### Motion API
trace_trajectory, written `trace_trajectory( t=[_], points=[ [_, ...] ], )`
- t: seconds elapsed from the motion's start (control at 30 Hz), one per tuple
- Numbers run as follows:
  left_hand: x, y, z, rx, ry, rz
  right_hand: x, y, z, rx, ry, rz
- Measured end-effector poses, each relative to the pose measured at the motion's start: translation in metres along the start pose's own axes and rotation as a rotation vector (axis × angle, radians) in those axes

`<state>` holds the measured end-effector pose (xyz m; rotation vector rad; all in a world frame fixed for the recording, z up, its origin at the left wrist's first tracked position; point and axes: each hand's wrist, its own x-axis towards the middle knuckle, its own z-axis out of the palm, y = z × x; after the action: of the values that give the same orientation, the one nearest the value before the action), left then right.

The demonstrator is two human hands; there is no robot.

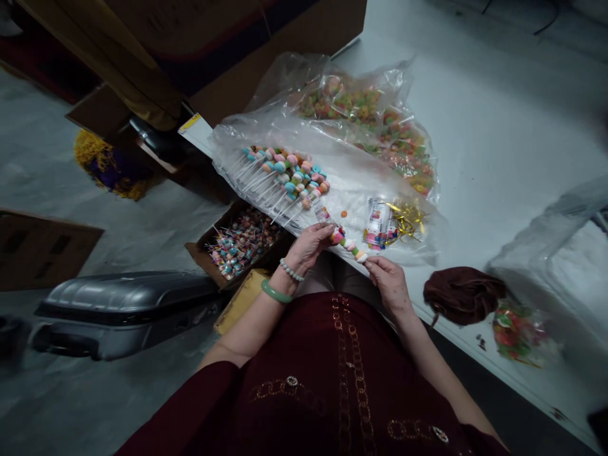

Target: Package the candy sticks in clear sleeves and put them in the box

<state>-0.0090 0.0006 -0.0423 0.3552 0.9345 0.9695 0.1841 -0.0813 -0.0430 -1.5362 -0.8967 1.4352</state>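
Observation:
In the head view, a candy skewer of pink, white and green pieces stretches between my hands at the table's near edge. My left hand, wearing a beaded bracelet and a green bangle, is closed on its upper left end, where a small printed wrapper shows. The lower right end is pinched by the fingers of my right hand. Beyond my left hand lies a pile of candy skewers on white sticks. Printed wrappers and gold twist ties lie to the right of the held skewer.
A large clear bag of ring-shaped candies lies at the back. Below the table's left edge stands a box of wrapped candies, with a grey suitcase on the floor. A brown cloth bundle sits at the right.

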Motion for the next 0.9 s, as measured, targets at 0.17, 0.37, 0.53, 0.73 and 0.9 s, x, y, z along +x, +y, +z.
trace_trajectory(
  t=[0.17, 0.37, 0.53, 0.73, 0.9],
  points=[
    [-0.001, -0.006, 0.007, -0.062, -0.022, 0.032, 0.001, 0.004, 0.012, 0.178, -0.016, 0.059],
    [-0.002, -0.014, 0.019, -0.167, -0.026, 0.045, 0.006, 0.003, 0.023, 0.549, -0.43, 0.428],
    [-0.003, -0.007, 0.016, -0.169, -0.036, 0.014, 0.008, 0.004, 0.029, 0.343, -0.323, 0.245],
    [-0.01, 0.003, 0.014, -0.039, 0.036, 0.096, -0.003, 0.002, 0.018, -0.48, 0.118, -0.467],
    [-0.01, -0.003, 0.029, 0.063, 0.035, 0.239, -0.001, -0.01, 0.022, -0.517, 0.146, -0.503]
  ],
)
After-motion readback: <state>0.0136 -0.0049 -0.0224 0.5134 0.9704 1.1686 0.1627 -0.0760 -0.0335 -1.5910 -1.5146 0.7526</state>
